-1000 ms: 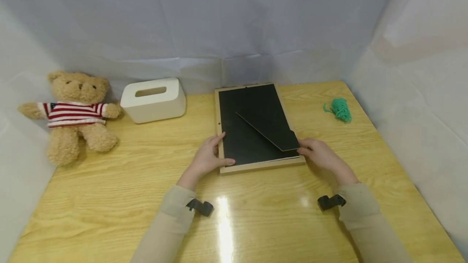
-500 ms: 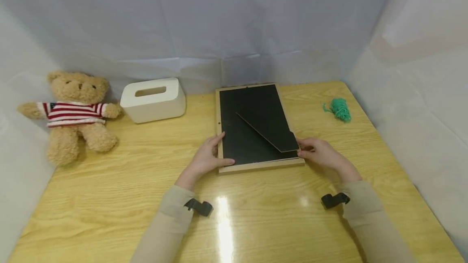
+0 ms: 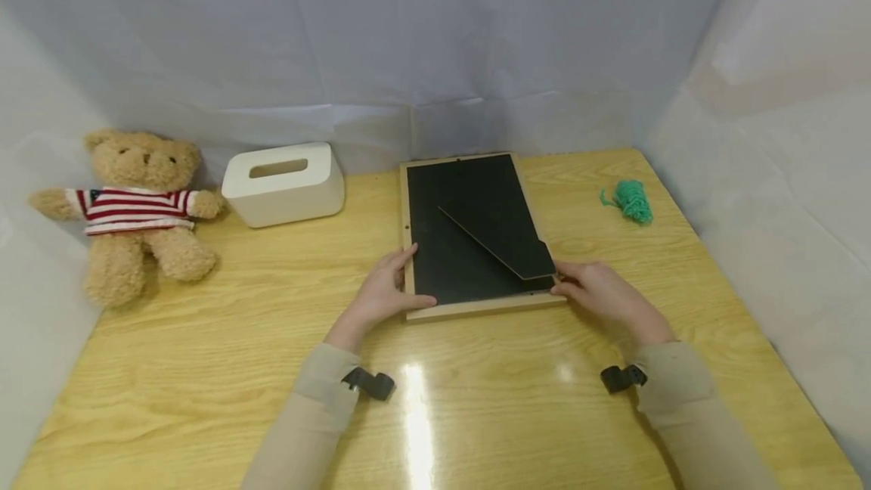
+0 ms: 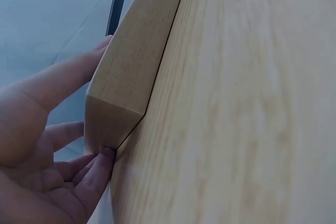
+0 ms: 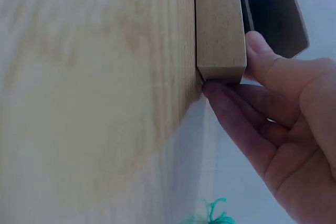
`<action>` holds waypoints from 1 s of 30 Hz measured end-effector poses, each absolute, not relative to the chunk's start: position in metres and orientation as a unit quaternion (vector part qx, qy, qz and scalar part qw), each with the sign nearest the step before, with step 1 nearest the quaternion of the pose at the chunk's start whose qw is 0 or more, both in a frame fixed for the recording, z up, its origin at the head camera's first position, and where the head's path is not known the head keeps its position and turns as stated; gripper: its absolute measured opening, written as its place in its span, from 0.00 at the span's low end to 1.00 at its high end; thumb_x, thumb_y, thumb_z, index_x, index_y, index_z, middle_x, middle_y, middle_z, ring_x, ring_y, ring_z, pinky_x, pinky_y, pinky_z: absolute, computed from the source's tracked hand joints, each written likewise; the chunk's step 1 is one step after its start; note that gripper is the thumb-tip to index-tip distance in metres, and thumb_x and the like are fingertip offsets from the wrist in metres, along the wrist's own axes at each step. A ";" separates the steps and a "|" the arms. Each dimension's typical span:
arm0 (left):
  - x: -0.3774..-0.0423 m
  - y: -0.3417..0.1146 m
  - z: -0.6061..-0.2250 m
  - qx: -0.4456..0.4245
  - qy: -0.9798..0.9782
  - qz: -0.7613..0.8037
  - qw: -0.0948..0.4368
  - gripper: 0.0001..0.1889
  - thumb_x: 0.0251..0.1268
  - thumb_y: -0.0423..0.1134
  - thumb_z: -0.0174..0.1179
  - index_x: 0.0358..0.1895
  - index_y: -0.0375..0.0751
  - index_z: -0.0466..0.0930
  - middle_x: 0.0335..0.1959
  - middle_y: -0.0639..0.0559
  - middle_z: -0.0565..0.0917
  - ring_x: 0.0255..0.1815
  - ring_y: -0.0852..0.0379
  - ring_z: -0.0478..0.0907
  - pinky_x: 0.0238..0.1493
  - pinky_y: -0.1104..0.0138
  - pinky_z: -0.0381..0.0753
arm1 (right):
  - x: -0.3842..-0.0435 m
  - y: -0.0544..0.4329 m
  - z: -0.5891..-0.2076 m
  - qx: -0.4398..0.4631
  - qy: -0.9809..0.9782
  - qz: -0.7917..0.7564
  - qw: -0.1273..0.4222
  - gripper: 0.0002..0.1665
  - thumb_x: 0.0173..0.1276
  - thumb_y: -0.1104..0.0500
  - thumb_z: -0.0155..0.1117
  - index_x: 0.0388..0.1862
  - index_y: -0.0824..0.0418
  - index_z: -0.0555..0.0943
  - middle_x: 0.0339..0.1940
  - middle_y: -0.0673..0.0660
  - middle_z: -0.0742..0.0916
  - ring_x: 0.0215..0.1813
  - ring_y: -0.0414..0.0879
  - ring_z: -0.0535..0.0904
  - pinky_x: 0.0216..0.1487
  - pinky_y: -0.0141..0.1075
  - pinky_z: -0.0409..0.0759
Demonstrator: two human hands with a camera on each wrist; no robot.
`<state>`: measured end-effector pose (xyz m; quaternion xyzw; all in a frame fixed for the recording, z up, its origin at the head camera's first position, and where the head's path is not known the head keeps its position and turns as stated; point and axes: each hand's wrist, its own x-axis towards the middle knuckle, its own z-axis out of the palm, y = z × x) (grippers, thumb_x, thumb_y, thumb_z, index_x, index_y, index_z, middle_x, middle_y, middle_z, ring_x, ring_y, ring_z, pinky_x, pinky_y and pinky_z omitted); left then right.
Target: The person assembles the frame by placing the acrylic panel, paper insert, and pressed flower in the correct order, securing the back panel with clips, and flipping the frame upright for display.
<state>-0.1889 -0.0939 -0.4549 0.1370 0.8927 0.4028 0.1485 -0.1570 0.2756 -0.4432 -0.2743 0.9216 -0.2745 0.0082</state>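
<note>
pale cloth [image 3: 517, 29] hangs behind and at both sides of the wooden surface [image 3: 204, 392]. in the head view, a wooden frame [image 3: 487, 308] with a black backing lies flat at mid-surface, its far end close to the cloth, so room behind looks scant; wood runs on toward the person. the black stand [image 3: 512, 242] slants over the backing, its near end raised and just beside the right hand [image 3: 600, 291]. the left hand [image 3: 378, 296] has the near left corner, thumb on the near border and fingers along the side; gripping opposite corners likely keeps the frame square and steady. a white box [image 3: 294, 203] and a teddy bear [image 3: 141, 210] stand well off to the left, green yarn [image 3: 633, 201] off to the right, so sideways room seems fair.

in the left wrist view, the fingers curl round the frame's end, thumb up at the top edge, holding the corner.

in the right wrist view, the thumb presses the top edge while the other fingers curl at the frame's end, pinching it; whether a fingertip reaches underneath is hard to tell.
</note>
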 end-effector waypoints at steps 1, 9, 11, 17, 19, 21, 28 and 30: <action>-0.189 -0.094 -0.455 0.137 0.893 0.402 0.148 0.56 0.43 0.52 0.76 0.76 0.51 0.51 0.74 0.38 0.52 0.72 0.40 0.53 0.66 0.47 0.61 | -0.157 0.275 -0.443 -0.273 0.923 -0.272 0.007 0.23 0.66 0.61 0.64 0.58 0.70 0.77 0.37 0.57 0.87 0.29 0.37 0.77 0.31 0.36 0.78; -0.191 -0.092 -0.456 0.134 0.896 0.395 0.151 0.54 0.45 0.51 0.75 0.76 0.51 0.51 0.75 0.38 0.51 0.73 0.40 0.50 0.67 0.46 0.58 | -0.162 0.272 -0.440 -0.221 0.926 -0.299 0.064 0.17 0.67 0.60 0.63 0.50 0.70 0.82 0.37 0.61 0.88 0.32 0.43 0.82 0.31 0.35 0.79; -0.191 -0.091 -0.455 0.136 0.897 0.393 0.151 0.54 0.46 0.50 0.75 0.76 0.51 0.51 0.75 0.38 0.50 0.73 0.39 0.49 0.67 0.46 0.58 | -0.163 0.272 -0.440 -0.217 0.928 -0.296 0.069 0.15 0.68 0.60 0.63 0.48 0.69 0.84 0.35 0.58 0.88 0.29 0.40 0.80 0.29 0.33 0.77; -0.191 -0.091 -0.454 0.147 0.895 0.391 0.156 0.51 0.48 0.50 0.74 0.75 0.51 0.54 0.75 0.36 0.48 0.72 0.38 0.50 0.66 0.47 0.62 | -0.162 0.270 -0.438 -0.208 0.927 -0.303 0.082 0.14 0.67 0.61 0.63 0.46 0.68 0.85 0.33 0.57 0.88 0.25 0.36 0.77 0.26 0.31 0.75; -0.192 -0.091 -0.454 0.152 0.897 0.385 0.157 0.49 0.50 0.51 0.73 0.75 0.49 0.54 0.74 0.35 0.48 0.72 0.37 0.50 0.66 0.47 0.62 | -0.162 0.270 -0.437 -0.216 0.928 -0.293 0.079 0.11 0.67 0.60 0.63 0.42 0.66 0.86 0.35 0.60 0.88 0.23 0.35 0.75 0.25 0.31 0.73; -0.192 -0.091 -0.453 0.160 0.899 0.376 0.156 0.47 0.53 0.52 0.70 0.75 0.48 0.54 0.74 0.34 0.48 0.72 0.36 0.49 0.66 0.47 0.60 | -0.162 0.269 -0.437 -0.229 0.930 -0.278 0.075 0.09 0.67 0.61 0.63 0.36 0.65 0.87 0.37 0.64 0.87 0.20 0.34 0.73 0.23 0.31 0.72; -0.179 -0.094 -0.443 0.198 0.905 0.343 0.158 0.44 0.57 0.51 0.67 0.73 0.38 0.55 0.69 0.26 0.54 0.68 0.33 0.55 0.64 0.46 0.63 | -0.155 0.269 -0.435 -0.284 0.916 -0.271 0.080 0.11 0.66 0.61 0.64 0.24 0.60 0.85 0.21 0.52 0.84 0.16 0.31 0.63 0.18 0.27 0.65; -0.172 -0.096 -0.438 0.200 0.907 0.333 0.162 0.43 0.58 0.50 0.67 0.71 0.36 0.57 0.67 0.25 0.58 0.65 0.33 0.59 0.61 0.47 0.67 | -0.151 0.271 -0.432 -0.302 0.905 -0.284 0.095 0.10 0.66 0.61 0.64 0.25 0.60 0.85 0.23 0.49 0.85 0.19 0.30 0.67 0.20 0.27 0.68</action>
